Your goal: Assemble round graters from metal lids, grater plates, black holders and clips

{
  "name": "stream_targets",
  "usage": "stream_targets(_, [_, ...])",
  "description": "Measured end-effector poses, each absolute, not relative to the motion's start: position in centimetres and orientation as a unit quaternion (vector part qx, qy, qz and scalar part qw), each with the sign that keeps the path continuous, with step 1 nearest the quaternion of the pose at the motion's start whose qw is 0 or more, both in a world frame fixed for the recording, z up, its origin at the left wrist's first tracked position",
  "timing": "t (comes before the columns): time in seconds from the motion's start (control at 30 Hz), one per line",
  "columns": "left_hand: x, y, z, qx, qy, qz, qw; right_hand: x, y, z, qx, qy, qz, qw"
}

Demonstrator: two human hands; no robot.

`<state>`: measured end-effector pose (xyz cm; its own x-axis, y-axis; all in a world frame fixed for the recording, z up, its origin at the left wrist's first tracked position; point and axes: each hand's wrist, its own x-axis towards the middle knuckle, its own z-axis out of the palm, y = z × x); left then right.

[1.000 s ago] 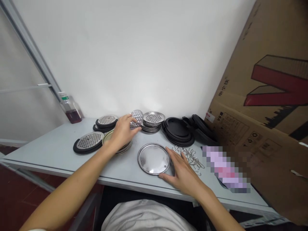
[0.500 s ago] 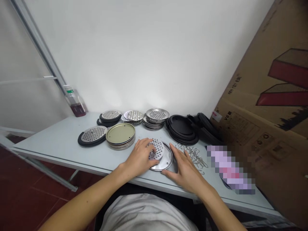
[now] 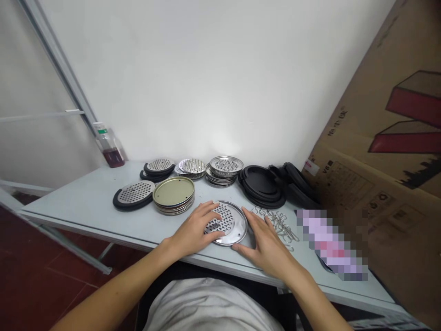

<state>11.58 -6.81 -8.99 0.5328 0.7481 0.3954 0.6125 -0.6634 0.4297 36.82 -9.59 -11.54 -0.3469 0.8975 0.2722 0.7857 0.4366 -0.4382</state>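
Note:
In front of me on the table lies a shiny round metal plate (image 3: pixel 240 228) with a raised rim and a small hole near its front. A perforated grater disc (image 3: pixel 224 217) rests within its left side, looking almost flat. My left hand (image 3: pixel 193 228) curls around the disc's left edge, fingers on top and thumb at the front, partly covering it. My right hand (image 3: pixel 272 246) grips the plate's right rim between thumb and forefinger. Beside my right hand is a heap of wire hooks (image 3: pixel 275 220).
Behind my hands stand a stack of gold-topped round plates (image 3: pixel 174 191), graters with black rims (image 3: pixel 134 192), grater discs (image 3: pixel 195 166), rimmed metal graters (image 3: pixel 225 164) and black rings (image 3: pixel 260 181). A bottle (image 3: pixel 112 154) is far left. A cardboard box (image 3: pixel 379 184) borders the right, near a pixelated object (image 3: pixel 330 243).
The grater disc has gone from tilted above the plate to lying nearly flat in it. My left hand has lowered and shifted slightly left; my right hand keeps its place on the rim.

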Motion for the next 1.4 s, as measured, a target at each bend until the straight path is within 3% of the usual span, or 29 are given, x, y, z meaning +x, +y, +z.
stream_targets(0.3, [9.0, -7.6, -10.2, 0.836, 0.473, 0.241, 0.139, 36.9, -9.6, -11.4, -0.518, -0.815, 0.118, 0.233])
stream_targets(0.73, [9.4, -7.9, -9.9, 0.866, 0.405, 0.275, 0.101, 36.9, -9.6, -11.5, -0.512, -0.817, 0.113, 0.238])
stream_targets(0.93, [9.2, -7.9, -9.6, 0.884, 0.395, 0.207, 0.141, 36.8, -9.6, -11.4, -0.513, -0.819, 0.110, 0.230])
stream_targets(1.17, [8.9, -7.5, -10.1, 0.859, 0.412, 0.248, 0.178, 37.0, -9.5, -11.7, -0.511, -0.825, 0.090, 0.222])
stream_targets(1.4, [9.1, -7.6, -9.5, 0.864, 0.424, 0.197, 0.188, 37.1, -9.4, -11.9, -0.514, -0.828, 0.071, 0.212])
